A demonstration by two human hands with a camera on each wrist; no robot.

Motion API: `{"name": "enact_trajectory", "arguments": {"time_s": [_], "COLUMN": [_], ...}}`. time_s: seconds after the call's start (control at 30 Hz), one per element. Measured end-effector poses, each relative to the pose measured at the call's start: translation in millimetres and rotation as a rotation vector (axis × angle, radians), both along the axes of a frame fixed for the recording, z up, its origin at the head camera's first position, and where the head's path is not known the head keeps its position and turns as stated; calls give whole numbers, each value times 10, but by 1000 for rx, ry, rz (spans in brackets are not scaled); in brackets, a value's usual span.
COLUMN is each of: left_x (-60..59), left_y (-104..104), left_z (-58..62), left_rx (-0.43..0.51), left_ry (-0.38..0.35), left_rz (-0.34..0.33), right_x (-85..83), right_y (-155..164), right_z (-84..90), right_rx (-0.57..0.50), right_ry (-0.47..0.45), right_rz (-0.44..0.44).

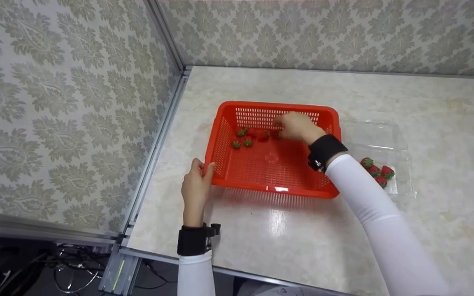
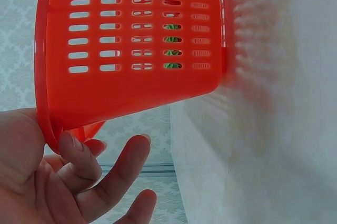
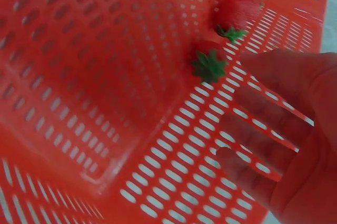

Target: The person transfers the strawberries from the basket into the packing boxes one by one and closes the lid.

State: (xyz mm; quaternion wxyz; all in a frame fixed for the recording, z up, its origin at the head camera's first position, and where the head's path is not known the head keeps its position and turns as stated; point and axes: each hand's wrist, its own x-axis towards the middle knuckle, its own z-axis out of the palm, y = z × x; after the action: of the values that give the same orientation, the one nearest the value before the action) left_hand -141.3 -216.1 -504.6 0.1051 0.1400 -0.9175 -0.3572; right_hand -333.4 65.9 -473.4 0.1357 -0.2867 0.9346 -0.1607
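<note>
Your left hand [image 1: 196,187] grips near-left corner of red basket [image 1: 257,170] on bench [image 1: 286,238]: thumb on rim, fingers [image 2: 113,174] loosely curled beneath. Your right hand [image 1: 298,126] inside basket at far wall, fingers [image 3: 274,71] spread, relaxed, holding nothing, just beside strawberries [image 1: 257,135]. More strawberries in clear tray [image 1: 385,144] right of basket.

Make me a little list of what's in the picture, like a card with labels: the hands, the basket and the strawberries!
Left hand: grips the near left corner rim of the red basket
Right hand: inside the basket, fingers spread open
Strawberries in basket: a small cluster by the far wall
Clear tray: right of the basket
Strawberries in tray: three
Counter: pale marble look
</note>
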Motion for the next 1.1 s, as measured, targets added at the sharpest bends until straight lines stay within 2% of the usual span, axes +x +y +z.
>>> {"name": "enact_trajectory", "arguments": {"time_s": [0.33, 0.5, 0.77, 1.1], "left_x": [-14, -24, -21, -6], "left_y": [4, -1, 1, -12], "left_z": [-5, -14, -47, -43], "left_rx": [18, 20, 18, 24], "left_ry": [23, 19, 10, 10], "left_rz": [-4, -8, 2, 7], "right_x": [107, 143, 123, 103], "right_y": [-137, -197, -168, -141], "right_z": [-228, -260, -360, -388], "right_rx": [95, 163, 149, 106], "right_ry": [156, 174, 222, 239], "right_rz": [33, 36, 63, 96]}}
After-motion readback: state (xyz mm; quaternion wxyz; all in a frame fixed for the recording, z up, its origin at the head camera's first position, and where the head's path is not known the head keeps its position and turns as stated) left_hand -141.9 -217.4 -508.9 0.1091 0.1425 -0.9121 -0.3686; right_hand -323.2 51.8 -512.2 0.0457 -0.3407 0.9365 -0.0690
